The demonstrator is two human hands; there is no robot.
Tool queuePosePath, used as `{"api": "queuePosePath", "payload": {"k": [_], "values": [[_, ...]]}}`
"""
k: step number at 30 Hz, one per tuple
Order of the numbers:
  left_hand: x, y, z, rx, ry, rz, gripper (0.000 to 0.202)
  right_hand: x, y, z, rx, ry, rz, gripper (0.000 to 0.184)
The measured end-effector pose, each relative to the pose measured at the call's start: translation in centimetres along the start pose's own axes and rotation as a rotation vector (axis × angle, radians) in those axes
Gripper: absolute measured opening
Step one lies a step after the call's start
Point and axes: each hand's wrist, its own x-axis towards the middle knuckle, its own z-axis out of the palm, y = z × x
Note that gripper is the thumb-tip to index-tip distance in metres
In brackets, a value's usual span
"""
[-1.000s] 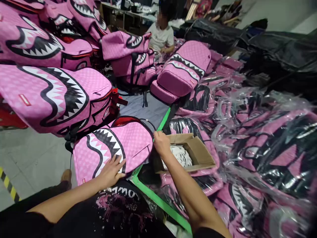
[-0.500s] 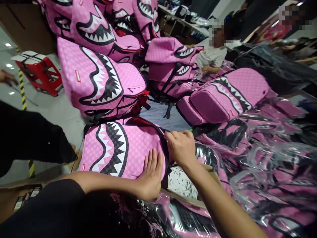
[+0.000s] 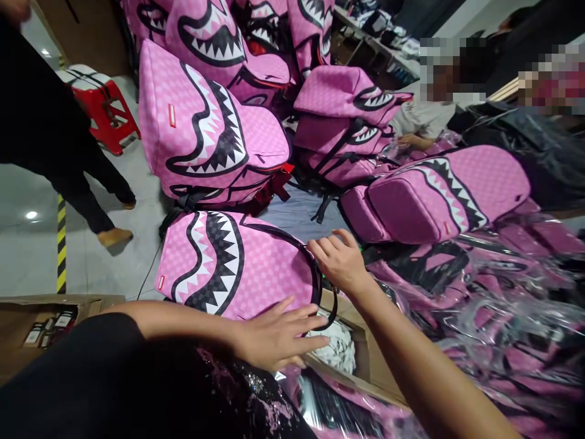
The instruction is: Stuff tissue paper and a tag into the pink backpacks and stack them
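A pink checkered backpack point(image 3: 274, 268) with a shark-mouth print lies flat in front of me. My left hand point(image 3: 286, 335) rests on its near side with fingers spread, the fingertips reaching over the black edge. At the far right edge of this backpack, my right hand point(image 3: 338, 259) pinches the black zipper point(image 3: 286, 235); the small pull itself is hidden by the fingers. A black loop handle point(image 3: 335, 308) sticks out beyond the bag's end, between my hands.
Stacked pink backpacks point(image 3: 214, 134) stand behind, with another lying backpack point(image 3: 457, 195) to the right. Plastic-wrapped bags point(image 3: 493, 329) pile up at right. An open carton point(image 3: 365, 347) holds white packets. At left are a person's legs point(image 3: 86, 177), a red stool point(image 3: 107, 116) and another carton point(image 3: 105, 300).
The red lining at the bag's far edge no longer shows. My left hand has slid toward the bag's end, fingers spreading. The person at left has stepped further into view.
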Motion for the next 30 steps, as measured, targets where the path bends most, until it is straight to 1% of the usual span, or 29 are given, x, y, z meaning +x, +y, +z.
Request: {"api": "queuePosePath", "payload": {"k": [2, 3, 4, 5, 7, 9, 10, 12, 16, 18, 20, 21, 23, 24, 25, 26, 27, 28, 29, 30], "values": [[2.8, -1.8, -1.0, 0.255, -0.021, 0.176, 0.048, -1.2, -0.1, 0.0, -0.030, 0.005, 0.007, 0.032], [4.3, -2.9, -1.3, 0.356, -0.050, 0.240, 0.044, -1.6, -0.2, 0.1, -0.036, 0.004, 0.008, 0.032], [5.7, -3.9, -1.5, 0.425, -0.077, 0.275, 0.043, -1.9, -0.3, 0.2, -0.027, 0.002, 0.012, 0.033], [7.0, -4.8, -1.5, 0.460, -0.101, 0.294, 0.042, -2.0, -0.3, 0.3, -0.005, -0.003, 0.020, 0.032], [9.0, -6.0, -1.2, 0.449, -0.136, 0.339, 0.041, -2.1, -0.2, 0.6, 0.050, -0.019, 0.045, 0.031], [10.1, -6.4, -0.6, 0.406, -0.157, 0.393, 0.035, -1.4, 0.1, 0.9, 0.099, -0.041, 0.044, 0.031], [10.3, -6.3, -0.2, 0.385, -0.162, 0.419, 0.033, -0.7, 0.1, 1.1, 0.115, -0.058, 0.027, 0.031], [10.6, -5.8, 0.6, 0.344, -0.165, 0.467, 0.030, 1.6, 0.1, 1.7, 0.136, -0.096, -0.033, 0.032], [10.9, -4.1, 1.9, 0.258, -0.189, 0.585, 0.026, 8.1, -0.7, 3.0, 0.229, -0.131, -0.173, 0.034], [10.9, -3.5, 2.0, 0.218, -0.163, 0.600, 0.024, 10.5, -1.2, 3.5, 0.268, -0.120, -0.230, 0.035], [10.3, -3.3, 1.4, 0.199, -0.096, 0.571, 0.025, 11.2, -1.4, 4.1, 0.253, -0.113, -0.242, 0.036], [9.7, -3.4, 0.8, 0.191, -0.067, 0.566, 0.027, 10.9, -1.4, 4.5, 0.241, -0.116, -0.222, 0.036], [8.0, -4.2, -1.1, 0.156, -0.040, 0.543, 0.032, 9.4, -1.2, 5.4, 0.247, -0.136, -0.141, 0.033], [6.9, -5.1, -2.2, 0.134, -0.014, 0.463, 0.034, 8.4, -1.1, 5.9, 0.270, -0.156, -0.084, 0.031], [5.7, -6.3, -3.5, 0.117, 0.027, 0.326, 0.036, 7.4, -1.0, 6.5, 0.303, -0.174, -0.014, 0.028], [4.4, -7.8, -4.9, 0.114, 0.095, 0.114, 0.037, 6.4, -1.0, 7.2, 0.344, -0.184, 0.070, 0.027], [3.2, -9.6, -6.3, 0.141, 0.197, -0.169, 0.036, 5.5, -0.9, 7.9, 0.394, -0.181, 0.167, 0.029], [2.0, -11.5, -7.6, 0.193, 0.285, -0.419, 0.036, 4.7, -0.7, 8.5, 0.452, -0.161, 0.277, 0.035], [0.8, -13.5, -8.7, 0.242, 0.334, -0.610, 0.040, 3.8, -0.5, 9.2, 0.516, -0.125, 0.398, 0.043], [-0.4, -15.3, -9.6, 0.283, 0.322, -0.765, 0.049, 2.8, -0.1, 9.7, 0.582, -0.081, 0.527, 0.050]]}}
